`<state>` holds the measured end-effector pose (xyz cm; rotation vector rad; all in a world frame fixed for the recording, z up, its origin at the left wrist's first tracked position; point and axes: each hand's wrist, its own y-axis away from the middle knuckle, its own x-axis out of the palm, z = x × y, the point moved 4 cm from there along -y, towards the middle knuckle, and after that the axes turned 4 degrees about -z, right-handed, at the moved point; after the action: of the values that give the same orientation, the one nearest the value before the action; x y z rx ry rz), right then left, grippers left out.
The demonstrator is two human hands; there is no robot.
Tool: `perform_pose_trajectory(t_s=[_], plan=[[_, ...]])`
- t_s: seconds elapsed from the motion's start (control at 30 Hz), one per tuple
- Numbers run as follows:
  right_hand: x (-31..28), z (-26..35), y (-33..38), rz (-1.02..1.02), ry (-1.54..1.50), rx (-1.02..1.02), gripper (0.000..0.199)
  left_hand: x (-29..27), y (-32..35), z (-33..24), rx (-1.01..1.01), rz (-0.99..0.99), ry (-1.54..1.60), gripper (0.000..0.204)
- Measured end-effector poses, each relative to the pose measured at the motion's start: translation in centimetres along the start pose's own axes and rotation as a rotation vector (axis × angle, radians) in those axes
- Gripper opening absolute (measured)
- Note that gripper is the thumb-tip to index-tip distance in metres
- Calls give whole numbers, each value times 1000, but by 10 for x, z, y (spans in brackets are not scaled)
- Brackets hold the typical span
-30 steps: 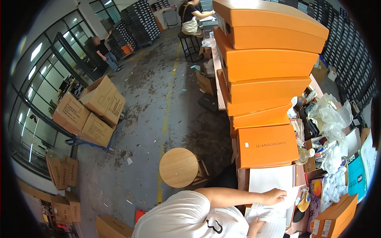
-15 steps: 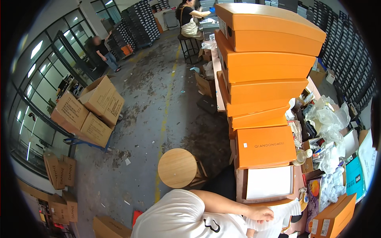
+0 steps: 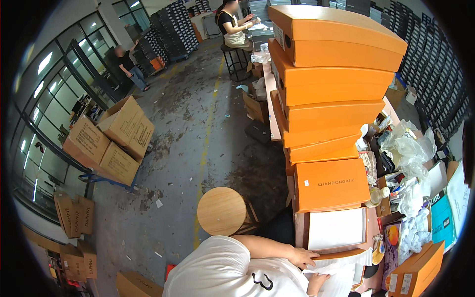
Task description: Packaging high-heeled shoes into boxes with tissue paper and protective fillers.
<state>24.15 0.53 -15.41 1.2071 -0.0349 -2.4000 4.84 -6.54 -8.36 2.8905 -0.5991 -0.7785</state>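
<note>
My left hand (image 3: 302, 257) reaches to the edge of an open orange shoe box (image 3: 341, 255), its fingers stretched out against the rim and the paper. White tissue paper (image 3: 339, 278) lies over this box and hangs past its right corner. Lower down, my right hand (image 3: 317, 284) rests on the tissue paper with its fingers extended. The paper hides what is in the box. Just beyond lies another open box with a white sheet (image 3: 337, 227) inside. Behind that, a closed orange shoe box (image 3: 331, 184) stands before a tall, leaning stack of orange boxes (image 3: 341, 84).
Bags, bottles and small cartons crowd the table's right side, beside another orange shoe box (image 3: 416, 270). A round wooden stool (image 3: 221, 211) is at my left. Brown cartons (image 3: 118, 166) sit on a blue trolley. Two people are farther off, one seated at the table.
My left hand has moved left and up from above the tissue paper to the box rim. My right hand has come into fuller view on the paper, which now lies lower.
</note>
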Motion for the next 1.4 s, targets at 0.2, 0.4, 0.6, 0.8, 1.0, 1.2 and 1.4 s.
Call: perform_pose_trajectory(t_s=[0.2,0.4,0.6,0.8,1.0,1.2,1.4], plan=[[2,-1,1,10,-14,22,57,-4,-2,-3,19,7,-30,46],[0,1,0,12,-17,27,58,-2,-3,2,36,-16,6,44],[0,3,-2,33,-17,18,59,-2,-1,2,30,-39,33,43],[-3,6,-3,20,-27,27,59,-3,-2,0,36,-34,15,43],[-3,15,-6,34,-38,10,60,1,7,-4,-37,-91,-3,39],[-5,29,-8,32,-60,-6,61,13,8,1,-40,-209,-96,36],[-4,45,-5,52,-53,-27,62,15,14,-20,243,-582,-275,46]])
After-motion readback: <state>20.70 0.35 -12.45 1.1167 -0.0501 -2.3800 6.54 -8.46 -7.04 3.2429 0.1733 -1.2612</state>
